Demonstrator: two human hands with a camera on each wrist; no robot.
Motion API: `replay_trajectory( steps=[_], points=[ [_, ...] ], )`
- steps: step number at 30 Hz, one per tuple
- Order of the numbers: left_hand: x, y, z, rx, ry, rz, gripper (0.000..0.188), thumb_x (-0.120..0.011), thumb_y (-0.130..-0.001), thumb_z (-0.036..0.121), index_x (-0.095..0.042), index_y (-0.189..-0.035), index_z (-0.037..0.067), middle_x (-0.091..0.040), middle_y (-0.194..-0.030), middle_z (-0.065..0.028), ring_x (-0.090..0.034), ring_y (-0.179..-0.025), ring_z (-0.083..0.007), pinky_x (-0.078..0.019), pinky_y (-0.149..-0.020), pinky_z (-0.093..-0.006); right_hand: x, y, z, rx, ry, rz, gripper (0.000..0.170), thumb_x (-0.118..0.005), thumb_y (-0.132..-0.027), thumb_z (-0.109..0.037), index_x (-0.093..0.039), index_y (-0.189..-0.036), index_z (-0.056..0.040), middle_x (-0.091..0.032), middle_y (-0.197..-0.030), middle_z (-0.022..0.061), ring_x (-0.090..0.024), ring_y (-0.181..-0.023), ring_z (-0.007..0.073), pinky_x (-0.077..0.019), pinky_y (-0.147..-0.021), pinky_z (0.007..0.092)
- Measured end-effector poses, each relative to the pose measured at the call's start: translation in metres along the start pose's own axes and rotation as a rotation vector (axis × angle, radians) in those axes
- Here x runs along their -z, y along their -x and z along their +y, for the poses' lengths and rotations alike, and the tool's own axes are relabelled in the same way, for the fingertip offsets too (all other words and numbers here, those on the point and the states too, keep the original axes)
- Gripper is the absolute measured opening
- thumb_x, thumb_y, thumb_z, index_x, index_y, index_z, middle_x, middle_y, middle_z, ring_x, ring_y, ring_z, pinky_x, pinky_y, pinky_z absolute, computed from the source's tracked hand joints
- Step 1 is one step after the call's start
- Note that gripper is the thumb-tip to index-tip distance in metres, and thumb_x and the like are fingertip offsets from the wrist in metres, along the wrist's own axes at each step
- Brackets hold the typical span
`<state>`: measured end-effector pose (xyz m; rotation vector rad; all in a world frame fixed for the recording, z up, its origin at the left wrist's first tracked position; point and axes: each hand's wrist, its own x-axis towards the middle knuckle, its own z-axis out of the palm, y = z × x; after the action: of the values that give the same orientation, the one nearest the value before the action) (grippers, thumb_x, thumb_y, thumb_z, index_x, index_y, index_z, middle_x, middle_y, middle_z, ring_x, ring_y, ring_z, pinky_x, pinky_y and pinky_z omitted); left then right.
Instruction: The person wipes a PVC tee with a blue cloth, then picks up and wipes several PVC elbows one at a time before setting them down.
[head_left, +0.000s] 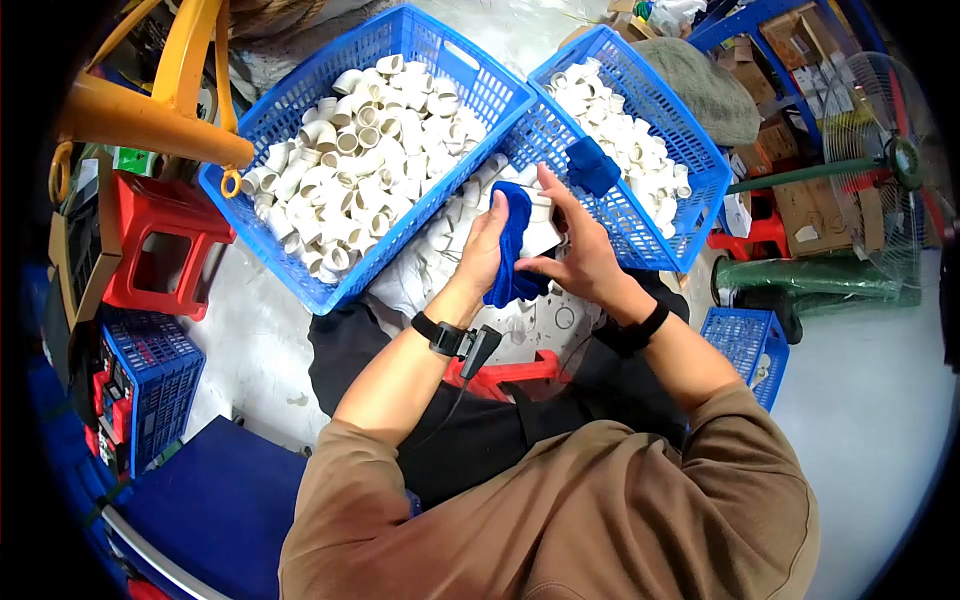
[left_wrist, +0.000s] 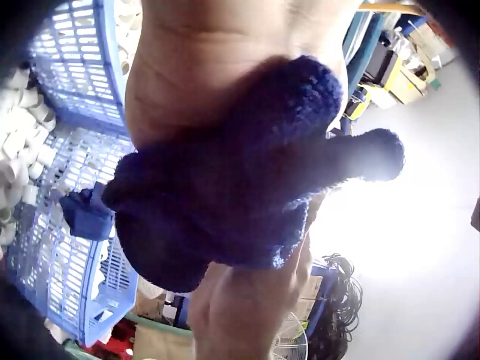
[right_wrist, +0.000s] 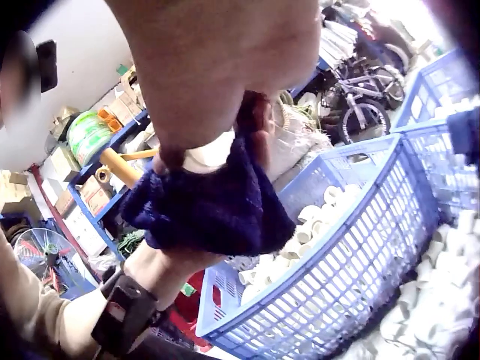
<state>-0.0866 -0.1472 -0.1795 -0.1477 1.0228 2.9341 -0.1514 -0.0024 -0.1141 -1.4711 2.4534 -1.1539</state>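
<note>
A dark blue cloth (head_left: 513, 240) is held in my left hand (head_left: 482, 248), bunched against the palm. Beside it is a white plastic pipe fitting (head_left: 540, 228), pressed to the cloth. My right hand (head_left: 592, 258) grips this fitting from the right, thumb and forefinger spread around it. In the left wrist view the cloth (left_wrist: 225, 187) hangs in thick folds and covers the left fingers. The right wrist view shows the white rim of the fitting (right_wrist: 210, 156) just above the cloth (right_wrist: 217, 206).
Two blue crates stand ahead, a left crate (head_left: 410, 228) and a right crate (head_left: 705, 215), both filled with white fittings. Another blue cloth (head_left: 592, 166) hangs on the right crate's side. More fittings lie between my knees. A red stool (head_left: 165, 245) and an orange frame (head_left: 150, 120) stand left.
</note>
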Motion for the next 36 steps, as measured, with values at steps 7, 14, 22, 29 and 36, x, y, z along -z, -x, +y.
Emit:
replay_trajectory(
  steps=[7,14,22,29,36],
  points=[
    [-0.013,0.009,-0.005,0.083,0.277,0.011,0.069,-0.041,-0.102,0.058,-0.047,-0.142,0.002,-0.062,-0.129,-0.0136,-0.065,-0.112,-0.025,-0.054,-0.095,-0.0366,-0.017,0.015,0.035,-0.057,-0.092,0.018,0.101,-0.078,-0.082,-0.046,-0.023,-0.154,-0.0019,-0.036,-0.156,0.0209,-0.04,-0.141,0.0401,-0.0136,-0.121,0.054],
    [-0.001,-0.003,-0.007,0.024,-0.043,0.175,0.045,-0.067,-0.095,0.043,-0.065,-0.112,0.001,-0.069,-0.097,-0.0043,-0.065,-0.084,-0.0116,-0.0517,-0.076,-0.0268,-0.022,0.017,0.02,-0.168,-0.077,0.023,0.082,-0.085,-0.077,-0.022,-0.038,-0.141,-0.0012,-0.044,-0.138,0.0248,-0.053,-0.125,0.0387,-0.0491,-0.096,0.0378],
    [0.013,-0.011,-0.017,-0.002,-0.245,0.243,0.067,-0.044,-0.101,0.059,-0.059,-0.126,0.0,-0.068,-0.112,-0.0108,-0.068,-0.097,-0.0178,-0.0547,-0.083,-0.0317,-0.014,0.008,0.003,-0.202,0.239,-0.113,0.079,-0.081,-0.079,-0.024,-0.037,-0.139,0.0029,-0.04,-0.145,0.0265,-0.054,-0.122,0.0445,-0.0505,-0.096,0.0432],
    [-0.004,-0.002,0.009,0.139,0.53,0.02,0.089,-0.029,-0.095,0.075,-0.047,-0.142,0.0,-0.059,-0.134,-0.0177,-0.063,-0.117,-0.0285,-0.0512,-0.1,-0.0409,-0.037,0.025,0.026,-0.129,-0.171,0.047,0.089,-0.065,-0.093,-0.048,-0.021,-0.153,0.0003,-0.023,-0.16,0.0254,-0.022,-0.149,0.0406,-0.019,-0.117,0.0568],
    [0.006,-0.012,0.002,0.145,0.356,0.027,0.079,-0.034,-0.099,0.068,-0.047,-0.142,0.002,-0.06,-0.132,-0.0171,-0.065,-0.114,-0.0281,-0.0529,-0.097,-0.0404,0.007,-0.012,0.009,0.023,0.19,-0.189,0.102,-0.079,-0.08,-0.044,-0.022,-0.155,-0.0047,-0.026,-0.159,0.0248,-0.035,-0.142,0.041,-0.0346,-0.112,0.0499]
  ],
)
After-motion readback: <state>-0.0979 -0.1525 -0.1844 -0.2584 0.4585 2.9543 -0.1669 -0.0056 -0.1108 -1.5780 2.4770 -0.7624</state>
